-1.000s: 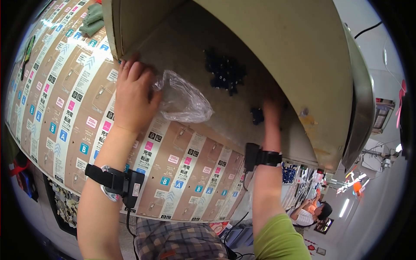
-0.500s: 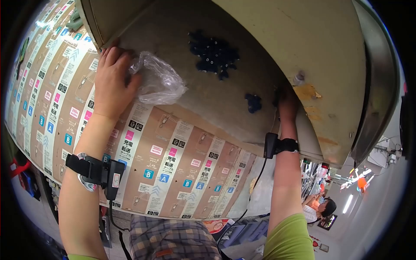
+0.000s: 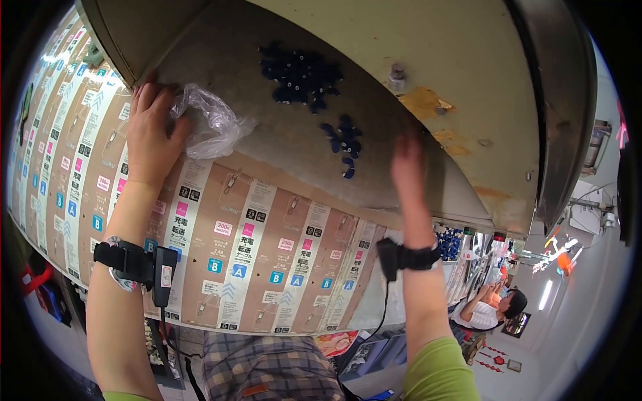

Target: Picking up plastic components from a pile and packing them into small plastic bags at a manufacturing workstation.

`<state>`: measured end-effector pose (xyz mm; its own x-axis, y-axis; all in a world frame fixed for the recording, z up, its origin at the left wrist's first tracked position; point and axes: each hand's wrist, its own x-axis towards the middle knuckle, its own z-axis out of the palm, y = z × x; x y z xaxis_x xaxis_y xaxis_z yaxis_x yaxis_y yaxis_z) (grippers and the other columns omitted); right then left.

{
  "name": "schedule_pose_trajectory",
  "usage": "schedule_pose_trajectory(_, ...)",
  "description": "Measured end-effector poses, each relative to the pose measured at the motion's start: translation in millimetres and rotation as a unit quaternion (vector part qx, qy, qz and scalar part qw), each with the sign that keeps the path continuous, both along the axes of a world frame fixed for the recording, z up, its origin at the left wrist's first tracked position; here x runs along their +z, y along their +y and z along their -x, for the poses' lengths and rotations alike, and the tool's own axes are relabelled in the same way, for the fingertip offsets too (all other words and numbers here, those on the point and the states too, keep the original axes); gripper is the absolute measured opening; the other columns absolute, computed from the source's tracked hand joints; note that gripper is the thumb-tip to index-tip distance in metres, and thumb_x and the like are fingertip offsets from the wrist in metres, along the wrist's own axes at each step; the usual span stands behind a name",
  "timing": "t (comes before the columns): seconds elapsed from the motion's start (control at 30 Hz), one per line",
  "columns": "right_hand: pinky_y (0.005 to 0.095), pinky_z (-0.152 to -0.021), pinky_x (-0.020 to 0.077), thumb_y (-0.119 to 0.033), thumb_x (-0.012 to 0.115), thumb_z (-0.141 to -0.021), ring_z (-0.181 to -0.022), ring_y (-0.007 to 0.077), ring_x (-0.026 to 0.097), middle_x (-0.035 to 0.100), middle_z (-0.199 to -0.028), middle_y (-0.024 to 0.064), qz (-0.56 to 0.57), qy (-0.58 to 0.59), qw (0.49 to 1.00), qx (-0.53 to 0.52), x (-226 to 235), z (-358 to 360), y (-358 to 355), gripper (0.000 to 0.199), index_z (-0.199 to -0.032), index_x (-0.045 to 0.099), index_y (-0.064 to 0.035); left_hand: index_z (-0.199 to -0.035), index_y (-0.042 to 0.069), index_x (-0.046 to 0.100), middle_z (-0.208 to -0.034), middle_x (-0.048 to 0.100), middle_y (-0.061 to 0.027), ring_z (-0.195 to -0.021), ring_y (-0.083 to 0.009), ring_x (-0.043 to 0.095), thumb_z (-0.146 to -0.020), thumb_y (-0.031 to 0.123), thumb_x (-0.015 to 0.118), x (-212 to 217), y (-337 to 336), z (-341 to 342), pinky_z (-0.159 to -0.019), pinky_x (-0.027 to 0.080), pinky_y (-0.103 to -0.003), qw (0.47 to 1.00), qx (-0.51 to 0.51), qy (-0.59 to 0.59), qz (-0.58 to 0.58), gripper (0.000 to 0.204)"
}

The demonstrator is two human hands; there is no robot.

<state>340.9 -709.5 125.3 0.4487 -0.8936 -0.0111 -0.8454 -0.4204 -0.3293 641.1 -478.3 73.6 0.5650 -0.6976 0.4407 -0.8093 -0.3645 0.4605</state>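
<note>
My left hand [image 3: 152,130] is at the left, by the lower corner of a beige metal panel. Its thumb and fingers close on the edge of a crumpled clear plastic bag [image 3: 212,125], which lies on the grey metal surface [image 3: 234,53]. A large heap of small dark blue pieces with pale rings [image 3: 297,75] lies farther back. A smaller loose group of the same blue pieces [image 3: 344,139] lies nearer, to the left of my right hand [image 3: 409,164]. That hand is smeared by motion over the surface, so its fingers cannot be made out.
A beige machine cover [image 3: 435,60] overhangs the surface at the right, with a metal knob [image 3: 397,75] on it. Printed brown cardboard [image 3: 267,240] covers the near worktop. Cables hang from both wrist straps. Another person [image 3: 491,307] sits at the far right.
The smaller blue group has grown and spread out. My right hand has come out from the shadow under the cover. My left hand stays by the bag, while the whole view has shifted.
</note>
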Motion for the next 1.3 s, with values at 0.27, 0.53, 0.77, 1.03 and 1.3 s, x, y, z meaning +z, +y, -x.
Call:
schedule_pose_trajectory(0.27, 0.0429, -0.086, 0.0441, -0.015, 0.038, -0.088, -0.104, 0.038, 0.053, 0.056, -0.11, 0.023, 0.202, 0.191, 0.957, 0.089, -23, 63, -157, 0.03, -0.109, 0.056, -0.0021, -0.095, 0.001, 0.057, -0.101, 0.052, -0.0156, -0.108, -0.0371, 0.044, -0.069, 0.012, 0.055, 1, -7, 6, -0.091, 0.037, -0.043, 0.999, -0.007, 0.0, 0.052, 0.028)
schedule_pose_trajectory(0.53, 0.0428, -0.076, 0.0476, -0.011, 0.048, -0.083, -0.087, 0.0322, 0.06, 0.063, -0.089, 0.0159, 0.273, 0.417, 0.862, 0.086, -32, 62, -145, 0.017, -0.091, 0.062, -0.0057, -0.092, 0.002, 0.057, -0.1, 0.052, -0.0135, -0.106, -0.0355, 0.045, -0.069, 0.013, 0.056, -2, -3, 2, -0.09, 0.038, -0.042, 0.999, 0.01, 0.029, 0.042, 0.026)
schedule_pose_trajectory(0.77, 0.0411, -0.079, 0.0458, -0.013, 0.048, -0.084, -0.091, 0.0323, 0.059, 0.062, -0.096, 0.0143, 0.4, 0.254, 0.87, 0.138, -22, 92, -160, 0.018, -0.091, 0.063, -0.0054, -0.092, 0.002, 0.057, -0.099, 0.053, -0.0128, -0.106, -0.0345, 0.045, -0.067, 0.014, 0.056, 0, -9, 5, -0.09, 0.039, -0.041, 0.997, 0.005, 0.017, 0.069, 0.027)
schedule_pose_trajectory(1.03, 0.0394, -0.085, 0.0446, -0.013, 0.052, -0.081, -0.099, 0.0331, 0.056, 0.059, -0.105, 0.0158, 0.207, 0.21, 0.948, 0.123, 20, 92, -77, 0.021, -0.098, 0.058, -0.0034, -0.092, 0.001, 0.057, -0.099, 0.052, -0.0132, -0.107, -0.035, 0.045, -0.068, 0.014, 0.056, -1, -3, 2, -0.092, 0.037, -0.042, 0.998, 0.01, 0.02, 0.053, 0.027)
schedule_pose_trajectory(1.3, 0.0375, -0.091, 0.039, -0.016, 0.054, -0.082, -0.107, 0.0341, 0.051, 0.056, -0.112, 0.0179, 0.108, 0.341, 0.934, 0.028, 3, 64, -61, 0.029, -0.106, 0.057, -0.0018, -0.091, 0.0, 0.057, -0.099, 0.052, -0.014, -0.105, -0.0354, 0.046, -0.067, 0.012, 0.056, -2, -5, 3, -0.094, 0.036, -0.042, 0.998, 0.004, -0.007, 0.066, 0.027)
